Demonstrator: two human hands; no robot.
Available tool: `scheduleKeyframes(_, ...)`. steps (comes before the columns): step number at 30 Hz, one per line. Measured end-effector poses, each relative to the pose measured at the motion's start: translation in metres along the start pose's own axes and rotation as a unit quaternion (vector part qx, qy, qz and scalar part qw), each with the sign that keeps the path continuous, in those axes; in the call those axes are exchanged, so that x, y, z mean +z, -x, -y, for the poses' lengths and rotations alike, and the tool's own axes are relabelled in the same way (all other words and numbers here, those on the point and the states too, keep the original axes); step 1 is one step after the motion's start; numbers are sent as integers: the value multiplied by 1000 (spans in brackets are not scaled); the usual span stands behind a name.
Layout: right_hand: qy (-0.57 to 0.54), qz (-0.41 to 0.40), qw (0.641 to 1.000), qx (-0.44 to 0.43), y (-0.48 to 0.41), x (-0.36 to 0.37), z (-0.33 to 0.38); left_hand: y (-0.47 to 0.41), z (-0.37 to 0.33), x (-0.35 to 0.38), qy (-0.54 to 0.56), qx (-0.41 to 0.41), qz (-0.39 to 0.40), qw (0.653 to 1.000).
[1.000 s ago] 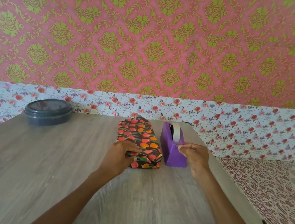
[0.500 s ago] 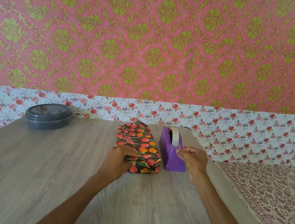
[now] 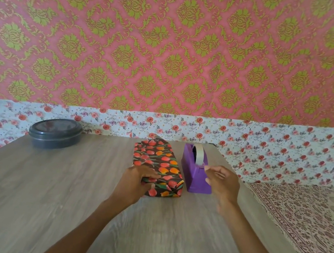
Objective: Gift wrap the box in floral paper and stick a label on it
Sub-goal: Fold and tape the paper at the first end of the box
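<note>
Floral-wrapped box (image 3: 162, 161): left hand (image 3: 136, 180) presses its near end, fingers (image 3: 151, 176) flat. Right hand (image 3: 221, 184) half-curled at purple tape dispenser (image 3: 195, 181), grip unclear.

The right hand (image 3: 221, 184) comes off the cutter end of the purple tape dispenser (image 3: 195, 176) and drifts toward 4 o'clock, nearer the person. Its fingers, earlier pinched tight at the cutter, now look looser and motion-blurred at the dispenser's 3 o'clock side.
</note>
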State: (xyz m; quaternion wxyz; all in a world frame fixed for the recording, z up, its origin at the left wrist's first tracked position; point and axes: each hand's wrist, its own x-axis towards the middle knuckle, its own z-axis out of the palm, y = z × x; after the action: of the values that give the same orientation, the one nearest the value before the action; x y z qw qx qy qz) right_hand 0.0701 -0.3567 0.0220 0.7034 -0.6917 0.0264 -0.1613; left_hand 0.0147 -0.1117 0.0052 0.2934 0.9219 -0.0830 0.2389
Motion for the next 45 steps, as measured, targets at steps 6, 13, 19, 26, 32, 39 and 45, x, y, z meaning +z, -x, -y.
scheduleKeyframes(6,-30,119,992,-43,33,3,8,-1,1,-1,-23,10,10,1000)
scheduleKeyframes(13,21,94,989,-115,47,14,1,0,-2,-3,-22,13,23,999)
scheduleKeyframes(19,24,143,975,-167,75,36,-3,-1,0,-9,-38,-13,28,999)
scheduleKeyframes(26,41,124,981,-145,82,68,-34,-3,0,-13,-62,-29,28,997)
scheduleKeyframes(32,63,117,979,-154,75,81,-49,-4,5,-11,-24,-43,6,999)
scheduleKeyframes(39,107,83,980,-148,64,88,-59,-5,8,-10,-31,-30,12,999)
scheduleKeyframes(45,141,56,978,-147,61,95,-63,-6,12,-9,-31,-22,17,999)
